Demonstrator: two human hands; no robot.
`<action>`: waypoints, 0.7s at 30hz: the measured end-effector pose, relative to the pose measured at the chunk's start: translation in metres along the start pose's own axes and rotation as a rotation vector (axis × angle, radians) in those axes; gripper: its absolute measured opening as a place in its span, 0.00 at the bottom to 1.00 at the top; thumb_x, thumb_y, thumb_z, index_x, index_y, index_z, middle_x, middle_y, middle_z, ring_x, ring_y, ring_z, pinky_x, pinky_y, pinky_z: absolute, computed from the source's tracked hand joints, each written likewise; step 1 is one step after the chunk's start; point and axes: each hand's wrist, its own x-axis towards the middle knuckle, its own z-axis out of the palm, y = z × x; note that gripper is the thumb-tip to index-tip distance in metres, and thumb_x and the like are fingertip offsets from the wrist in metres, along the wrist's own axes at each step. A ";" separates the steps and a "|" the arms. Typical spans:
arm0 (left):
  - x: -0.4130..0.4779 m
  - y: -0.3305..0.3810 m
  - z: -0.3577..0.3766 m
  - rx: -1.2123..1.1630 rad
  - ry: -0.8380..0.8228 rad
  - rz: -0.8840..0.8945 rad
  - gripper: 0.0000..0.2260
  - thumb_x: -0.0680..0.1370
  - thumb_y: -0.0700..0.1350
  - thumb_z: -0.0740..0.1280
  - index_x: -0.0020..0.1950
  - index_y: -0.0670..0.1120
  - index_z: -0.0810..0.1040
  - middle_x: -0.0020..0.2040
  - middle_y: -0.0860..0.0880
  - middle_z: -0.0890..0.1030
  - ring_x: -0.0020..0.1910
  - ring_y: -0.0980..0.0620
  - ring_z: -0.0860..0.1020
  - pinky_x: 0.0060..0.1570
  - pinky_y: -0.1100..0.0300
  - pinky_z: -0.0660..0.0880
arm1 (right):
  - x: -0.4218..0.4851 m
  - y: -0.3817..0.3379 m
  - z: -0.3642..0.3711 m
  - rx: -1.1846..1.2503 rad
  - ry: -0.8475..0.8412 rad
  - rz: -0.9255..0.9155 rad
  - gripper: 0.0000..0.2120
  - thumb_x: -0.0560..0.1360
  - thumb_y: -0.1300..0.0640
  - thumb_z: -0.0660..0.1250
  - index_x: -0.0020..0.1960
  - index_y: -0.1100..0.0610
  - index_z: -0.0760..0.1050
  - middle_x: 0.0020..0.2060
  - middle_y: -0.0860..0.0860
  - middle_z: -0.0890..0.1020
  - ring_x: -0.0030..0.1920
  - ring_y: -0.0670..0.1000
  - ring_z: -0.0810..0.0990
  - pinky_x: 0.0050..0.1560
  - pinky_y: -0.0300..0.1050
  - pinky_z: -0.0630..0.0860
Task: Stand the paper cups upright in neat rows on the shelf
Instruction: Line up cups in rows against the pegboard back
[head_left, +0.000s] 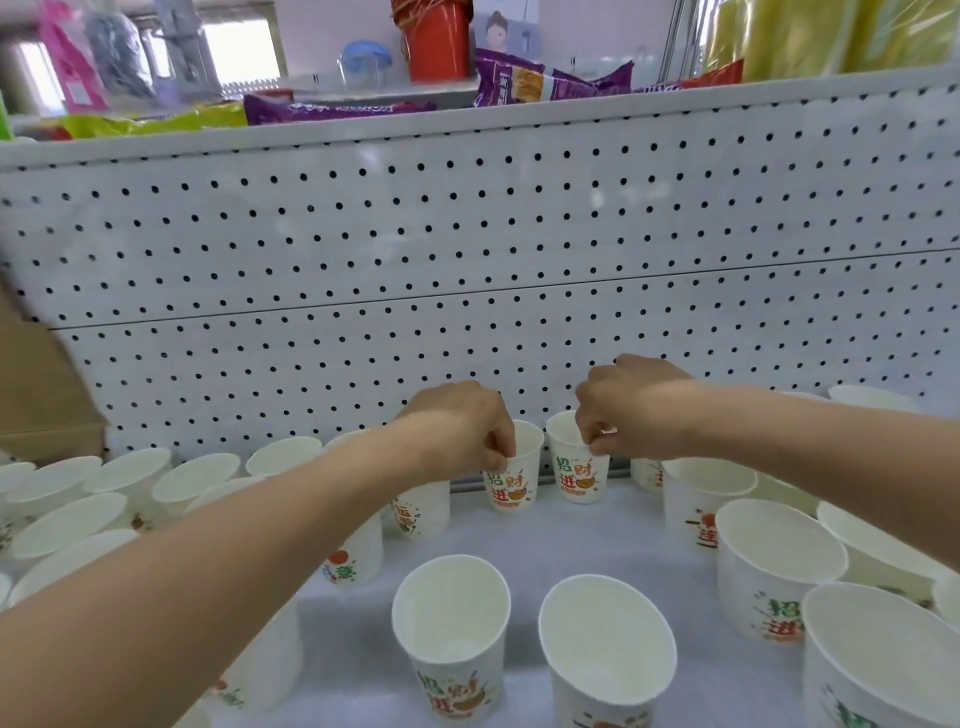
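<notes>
Several white paper cups with red, green and orange print stand upright on the white shelf (597, 535). My left hand (462, 426) pinches the rim of one paper cup (514, 483) at the back of the shelf. Right beside it, my right hand (623, 410) pinches the rim of a second cup (579, 478). Both cups stand upright close to the pegboard. Two more cups (452, 639) (602, 654) stand near the front edge, side by side.
Rows of upright cups fill the left (130, 483) and right (779, 561) sides of the shelf. A white pegboard back panel (467, 260) rises behind. A brown cardboard box (41, 395) sits at far left. Snack bags (545, 78) lie on the upper shelf.
</notes>
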 end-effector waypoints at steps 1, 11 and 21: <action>0.001 0.003 0.000 0.004 0.005 0.004 0.06 0.74 0.48 0.71 0.50 0.55 0.84 0.42 0.59 0.80 0.40 0.57 0.76 0.32 0.63 0.68 | -0.001 0.001 0.000 -0.036 0.004 -0.015 0.07 0.76 0.48 0.64 0.46 0.48 0.79 0.43 0.47 0.77 0.43 0.50 0.72 0.32 0.39 0.57; 0.008 0.012 -0.003 0.039 0.026 0.020 0.05 0.74 0.49 0.71 0.50 0.55 0.83 0.42 0.58 0.79 0.43 0.55 0.78 0.37 0.61 0.71 | -0.008 0.010 -0.001 -0.036 -0.087 -0.015 0.03 0.76 0.49 0.65 0.47 0.44 0.77 0.42 0.45 0.74 0.47 0.51 0.72 0.49 0.44 0.69; -0.019 0.012 -0.015 -0.189 0.126 0.036 0.14 0.73 0.57 0.71 0.57 0.56 0.80 0.50 0.60 0.81 0.46 0.61 0.77 0.45 0.61 0.75 | -0.035 -0.009 -0.032 0.166 0.026 0.058 0.15 0.73 0.37 0.63 0.57 0.42 0.75 0.50 0.40 0.76 0.48 0.44 0.72 0.49 0.40 0.69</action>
